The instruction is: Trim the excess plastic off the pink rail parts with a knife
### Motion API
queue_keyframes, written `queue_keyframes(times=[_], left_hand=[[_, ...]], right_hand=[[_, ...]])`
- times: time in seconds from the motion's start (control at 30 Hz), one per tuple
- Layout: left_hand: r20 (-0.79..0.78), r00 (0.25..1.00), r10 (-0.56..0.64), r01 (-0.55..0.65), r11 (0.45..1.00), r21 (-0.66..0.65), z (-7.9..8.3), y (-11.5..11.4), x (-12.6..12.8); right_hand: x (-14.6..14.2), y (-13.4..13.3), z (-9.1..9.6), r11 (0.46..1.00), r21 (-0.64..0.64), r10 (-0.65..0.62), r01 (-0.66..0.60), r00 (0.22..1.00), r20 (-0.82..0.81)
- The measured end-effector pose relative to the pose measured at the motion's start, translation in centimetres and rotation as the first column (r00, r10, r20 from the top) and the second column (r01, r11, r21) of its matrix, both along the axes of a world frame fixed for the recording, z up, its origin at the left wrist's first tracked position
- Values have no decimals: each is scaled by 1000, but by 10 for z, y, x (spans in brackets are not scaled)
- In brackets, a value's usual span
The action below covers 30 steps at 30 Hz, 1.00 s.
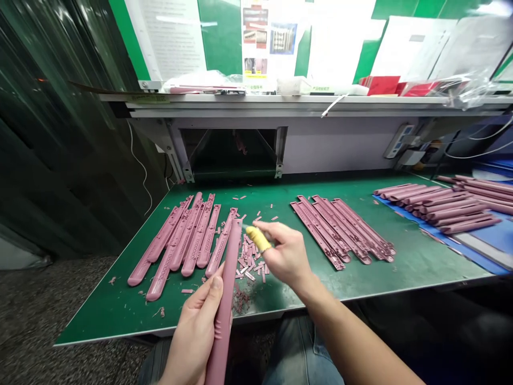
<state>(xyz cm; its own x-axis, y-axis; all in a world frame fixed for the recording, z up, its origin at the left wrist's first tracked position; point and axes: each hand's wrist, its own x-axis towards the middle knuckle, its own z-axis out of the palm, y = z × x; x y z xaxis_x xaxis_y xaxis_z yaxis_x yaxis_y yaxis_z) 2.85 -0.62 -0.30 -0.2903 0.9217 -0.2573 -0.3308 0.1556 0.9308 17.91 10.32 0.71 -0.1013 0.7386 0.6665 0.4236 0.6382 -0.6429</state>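
My left hand [196, 326] is closed around a long pink plastic part [227, 299], smooth side showing and tilted up away from me over the table edge. My right hand [286, 251] is pinched close to the part's far end. A yellow wrap or cover [258, 239] shows at its fingers, seemingly on the thumb. A thin, blurred tip pokes out towards the part; what the fingers grip cannot be made out. Under the far end lies a scatter of small pink scraps [250, 256], with fine shavings [241, 300] nearer the edge.
Several pink parts [192, 235] lie in a group on the left of the green table [116, 321]. Another row [340, 230] lies right of centre. More pink pieces [444, 203] are stacked on blue sheeting [492, 240] at the far right. A shelf [304, 106] spans the back above a dark opening [232, 155].
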Motion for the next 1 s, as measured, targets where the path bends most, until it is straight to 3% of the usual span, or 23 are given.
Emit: queue_keyframes(times=[0.1,0.17,0.27,0.33,0.43,0.53,0.6,0.7,0.83,1.0], left_hand=[[118,990,-76,81,996,-33,-3,-7,0],[153,985,-79,81,997,-2,-7,-8,-4],[133,985,-107,112,993,-31,-13,-4,-12],[111,988,-109,117,991,-71,-17,1,-15],[77,993,-94,101,991,-89,-24,5,-12],[74,983,-167,173,981,-83,-30,2,-10],[134,969,-209,219,974,-62,-34,0,-11],[276,942,-189,192,981,13,-37,1,-14],[382,910,-162,153,987,54,-35,4,-15],[351,910,-223,202,975,94,-31,3,-12]], right_hand=[[10,16,4,998,-51,-51,47,996,-74],[13,14,1,991,-127,23,-32,997,-76],[11,-2,-9,961,-211,196,-180,979,62],[4,-14,-17,956,-220,237,-193,952,196],[-6,-21,-22,975,-175,194,-137,909,368],[-12,-17,-16,989,-128,134,-78,838,528],[-12,-14,-10,993,-113,93,-27,767,635],[-11,-14,-3,996,-83,47,20,682,730],[-8,-19,-1,999,-22,-7,34,680,733],[-4,-20,1,999,31,-43,30,715,697]])
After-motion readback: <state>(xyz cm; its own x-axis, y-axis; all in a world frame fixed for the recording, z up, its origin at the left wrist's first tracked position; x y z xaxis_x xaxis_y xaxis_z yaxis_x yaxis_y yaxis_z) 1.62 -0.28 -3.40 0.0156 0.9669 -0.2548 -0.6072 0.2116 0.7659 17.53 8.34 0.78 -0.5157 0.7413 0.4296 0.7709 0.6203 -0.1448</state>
